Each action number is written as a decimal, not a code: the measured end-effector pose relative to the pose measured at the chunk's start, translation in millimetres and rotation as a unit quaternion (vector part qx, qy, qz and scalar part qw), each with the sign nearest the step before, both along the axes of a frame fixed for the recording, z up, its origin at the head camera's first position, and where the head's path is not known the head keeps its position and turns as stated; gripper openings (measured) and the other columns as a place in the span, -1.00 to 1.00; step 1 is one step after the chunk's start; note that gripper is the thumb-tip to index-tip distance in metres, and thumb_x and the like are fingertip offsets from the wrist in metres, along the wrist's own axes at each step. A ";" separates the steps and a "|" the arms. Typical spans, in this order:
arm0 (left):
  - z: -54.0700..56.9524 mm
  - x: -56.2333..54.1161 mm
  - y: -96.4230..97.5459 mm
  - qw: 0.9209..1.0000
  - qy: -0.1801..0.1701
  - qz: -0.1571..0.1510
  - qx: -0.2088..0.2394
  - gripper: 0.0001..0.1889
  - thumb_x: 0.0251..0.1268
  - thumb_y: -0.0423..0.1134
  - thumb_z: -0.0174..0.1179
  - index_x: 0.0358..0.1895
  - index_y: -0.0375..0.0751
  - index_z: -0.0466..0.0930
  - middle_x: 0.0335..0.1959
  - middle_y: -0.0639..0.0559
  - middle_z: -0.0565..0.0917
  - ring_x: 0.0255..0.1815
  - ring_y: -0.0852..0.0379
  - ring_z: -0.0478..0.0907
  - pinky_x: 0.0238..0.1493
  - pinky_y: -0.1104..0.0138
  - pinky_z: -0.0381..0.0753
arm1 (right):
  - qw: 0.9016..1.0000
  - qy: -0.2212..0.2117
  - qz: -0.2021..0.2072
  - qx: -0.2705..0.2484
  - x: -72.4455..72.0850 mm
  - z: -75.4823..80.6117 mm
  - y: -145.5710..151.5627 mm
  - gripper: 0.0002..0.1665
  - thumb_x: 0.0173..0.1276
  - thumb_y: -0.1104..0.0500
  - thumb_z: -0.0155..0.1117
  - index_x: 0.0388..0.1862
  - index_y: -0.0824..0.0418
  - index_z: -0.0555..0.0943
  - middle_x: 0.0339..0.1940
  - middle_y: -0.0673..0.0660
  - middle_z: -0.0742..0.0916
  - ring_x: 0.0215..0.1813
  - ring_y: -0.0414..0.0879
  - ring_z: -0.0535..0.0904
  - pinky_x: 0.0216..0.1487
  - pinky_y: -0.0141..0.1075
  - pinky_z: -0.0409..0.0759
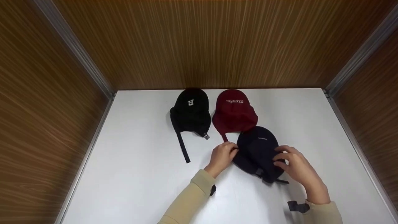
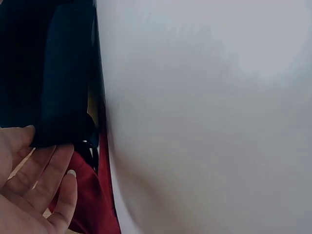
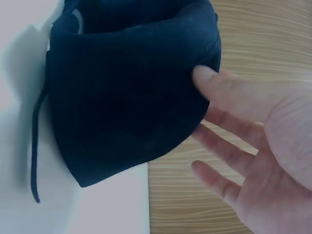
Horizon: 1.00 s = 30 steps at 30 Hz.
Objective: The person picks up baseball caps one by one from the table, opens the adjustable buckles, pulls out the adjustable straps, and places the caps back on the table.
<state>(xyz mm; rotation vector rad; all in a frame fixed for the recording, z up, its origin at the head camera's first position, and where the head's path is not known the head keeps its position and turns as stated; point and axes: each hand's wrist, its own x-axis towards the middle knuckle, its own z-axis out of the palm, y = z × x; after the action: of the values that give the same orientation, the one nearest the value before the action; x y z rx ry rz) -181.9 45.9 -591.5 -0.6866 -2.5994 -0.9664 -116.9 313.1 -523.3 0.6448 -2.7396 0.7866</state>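
Note:
A navy cap [image 1: 259, 149] with a small pale line of lettering lies on the white table between both hands. My left hand [image 1: 221, 156] pinches its left edge; in the left wrist view the thumb and fingers [image 2: 46, 175] meet at the dark cloth. At the opposite edge, my right hand [image 1: 293, 161] holds the cap between thumb and fingers, with the thumb [image 3: 214, 80] on the near face in the right wrist view. A thin strap hangs from the cap. Just behind it lies a dark red cap [image 1: 234, 113] with white lettering, its strap partly hidden by my left hand.
Left of the red cap lies a black cap [image 1: 191, 113] with a white letter R, its long strap [image 1: 183, 147] stretched toward me. Brown wood-grain panels [image 1: 199, 46] wall the white table [image 1: 130, 149] at the back and both sides, with metal strips at the corners.

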 end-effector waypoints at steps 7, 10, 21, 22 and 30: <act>7.0 -3.6 -11.9 1.000 0.009 -0.001 0.022 -0.92 0.33 -0.23 0.28 -0.22 -0.11 0.72 -0.27 0.11 0.69 -0.23 0.20 0.65 -0.18 0.36 0.58 | 0.995 0.030 0.048 -0.085 -13.8 5.3 -6.0 -0.67 0.08 0.56 0.40 -0.34 0.17 0.62 -0.11 0.09 0.71 -0.06 -0.03 0.58 -0.02 -0.59 0.34; 14.1 -4.8 -19.3 0.999 0.012 0.002 0.032 -0.90 0.34 -0.21 0.29 -0.19 -0.11 0.71 -0.26 0.11 0.70 -0.23 0.21 0.64 -0.18 0.37 0.57 | 0.992 0.030 0.058 -0.112 -19.9 11.1 -9.6 -0.69 0.13 0.56 0.36 -0.28 0.20 0.63 -0.15 0.05 0.72 -0.07 -0.09 0.60 0.01 -0.56 0.38; 41.6 4.1 -49.8 0.993 0.102 -0.033 0.051 -0.80 0.30 -0.23 0.32 -0.06 -0.17 0.65 -0.15 0.05 0.63 -0.12 0.14 0.59 -0.04 0.36 0.53 | 0.981 -0.019 -0.053 -0.187 -30.3 35.9 -17.9 -0.87 0.36 0.45 0.22 -0.21 0.29 0.64 -0.27 0.08 0.71 -0.24 -0.32 0.58 -0.23 -0.58 0.46; 43.7 5.9 -51.4 0.991 0.115 -0.042 0.045 -0.80 0.30 -0.24 0.32 -0.05 -0.17 0.66 -0.12 0.03 0.62 -0.08 0.12 0.58 0.01 0.34 0.51 | 0.979 -0.022 -0.060 -0.194 -30.7 36.9 -18.3 -0.87 0.36 0.46 0.21 -0.21 0.30 0.63 -0.28 0.09 0.71 -0.26 -0.33 0.58 -0.24 -0.58 0.45; 54.9 19.2 -57.7 0.980 0.151 -0.127 -0.004 -0.68 0.15 -0.40 0.30 -0.01 -0.11 0.68 0.09 -0.02 0.56 0.20 0.04 0.41 0.27 0.17 0.31 | 0.970 -0.046 -0.074 -0.227 -31.3 45.1 -24.3 -0.90 0.38 0.51 0.15 -0.23 0.40 0.59 -0.33 0.08 0.64 -0.34 -0.25 0.50 -0.28 -0.54 0.42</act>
<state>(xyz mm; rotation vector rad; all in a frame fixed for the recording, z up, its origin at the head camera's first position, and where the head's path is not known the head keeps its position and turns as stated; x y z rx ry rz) -162.6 -11.8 -536.5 -1.0953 -2.2890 -0.8419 -148.2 288.8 -478.2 0.3087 -2.5068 1.3728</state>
